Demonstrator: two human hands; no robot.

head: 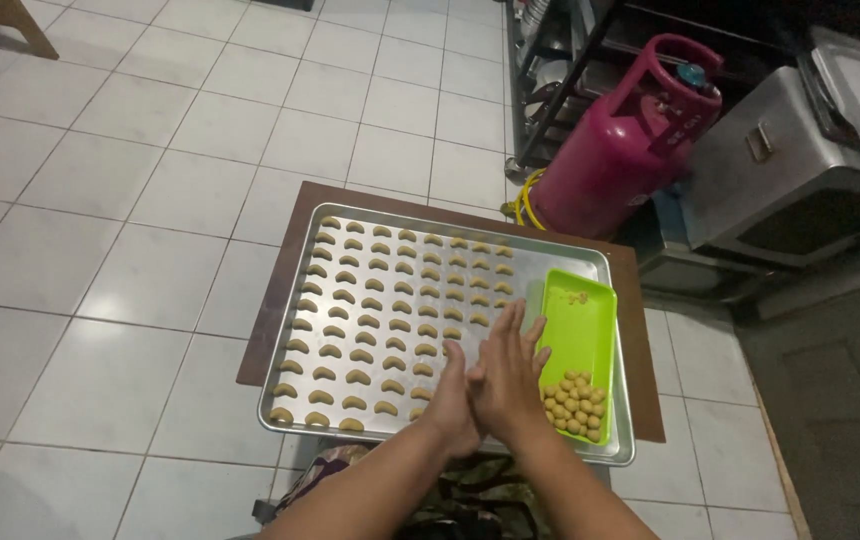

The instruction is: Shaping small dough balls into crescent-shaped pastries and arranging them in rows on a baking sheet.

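A silver baking tray (560, 258) lies on a small brown table (280, 270) and carries several rows of crescent-shaped dough pieces (380, 300). A lime green rectangular tray (582, 330) rests on the baking tray's right side, with several small dough balls (575, 402) piled at its near end. My left hand (453, 400) and my right hand (508, 372) are pressed palm to palm over the baking tray's near right part, just left of the dough balls. Whatever lies between the palms is hidden.
A magenta gas cylinder (635, 140) with a yellow hose (525, 200) stands beyond the table's far right corner. Metal shelving (550, 70) and a steel box (800, 170) fill the right side. White floor tiles (130, 200) surround the table. Patterned cloth (470, 490) covers my lap.
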